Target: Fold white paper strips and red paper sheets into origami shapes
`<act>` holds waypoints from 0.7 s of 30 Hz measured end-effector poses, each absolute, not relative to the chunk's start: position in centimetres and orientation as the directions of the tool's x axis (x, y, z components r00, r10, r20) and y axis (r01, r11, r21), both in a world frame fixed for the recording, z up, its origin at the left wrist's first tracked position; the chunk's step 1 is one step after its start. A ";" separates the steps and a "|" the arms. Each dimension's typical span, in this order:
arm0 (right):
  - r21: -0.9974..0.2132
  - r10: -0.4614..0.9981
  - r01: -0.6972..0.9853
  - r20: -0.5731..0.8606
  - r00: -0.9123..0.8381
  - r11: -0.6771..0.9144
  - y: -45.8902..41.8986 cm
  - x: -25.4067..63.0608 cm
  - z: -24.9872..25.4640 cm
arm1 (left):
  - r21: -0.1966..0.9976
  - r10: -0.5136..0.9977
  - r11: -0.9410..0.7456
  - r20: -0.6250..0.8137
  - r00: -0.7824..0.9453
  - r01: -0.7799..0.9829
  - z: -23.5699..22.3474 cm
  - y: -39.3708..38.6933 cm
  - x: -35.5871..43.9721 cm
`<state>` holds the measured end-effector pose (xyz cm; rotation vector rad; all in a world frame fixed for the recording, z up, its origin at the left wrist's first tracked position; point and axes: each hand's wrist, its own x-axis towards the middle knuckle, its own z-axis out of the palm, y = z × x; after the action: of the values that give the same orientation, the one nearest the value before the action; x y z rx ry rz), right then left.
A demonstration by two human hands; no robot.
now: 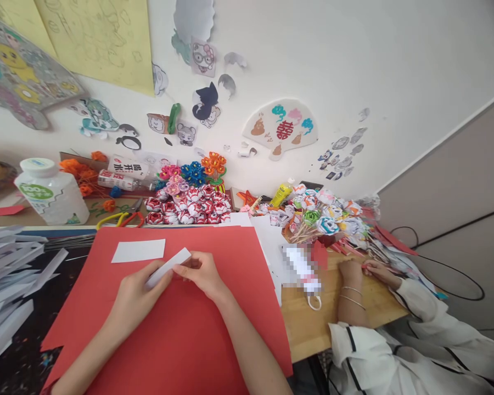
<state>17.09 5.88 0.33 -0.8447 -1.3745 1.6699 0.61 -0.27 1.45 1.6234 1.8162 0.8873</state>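
Note:
Both my hands hold a narrow folded white paper strip [168, 266] just above a large red paper sheet [177, 329]. My left hand [134, 299] grips the strip's lower end with curled fingers. My right hand [201, 271] pinches its upper end between thumb and fingers. A second flat white paper rectangle [139, 250] lies on the red sheet just beyond my left hand.
Stacked white paper strips [4, 280] lie at the left, beside a white plastic jar [51, 192]. Scissors [121, 218] and rows of folded paper flowers [189, 206] sit behind the sheet. A bouquet of paper flowers on sticks [325, 216] stands right, where another person's hands [364, 271] work.

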 end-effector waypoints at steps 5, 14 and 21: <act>-0.991 0.900 -0.125 0.011 -0.435 -0.048 5.9 16.9 0.0 | 0.769 0.992 0.056 0.032 -0.126 0.637 1.1 -0.3 0.4; -0.995 0.911 -0.084 0.085 -0.403 0.056 5.4 16.8 -0.2 | 0.745 0.995 0.011 0.060 -0.084 0.667 0.7 -0.2 0.1; -0.990 0.916 -0.099 0.135 -0.379 0.105 5.3 16.9 0.5 | 0.744 0.994 0.007 0.065 -0.083 0.668 0.9 -0.1 0.1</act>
<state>16.85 5.27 0.48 -0.8470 -1.4856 1.4290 0.07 -0.08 0.88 1.7045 1.7993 0.8701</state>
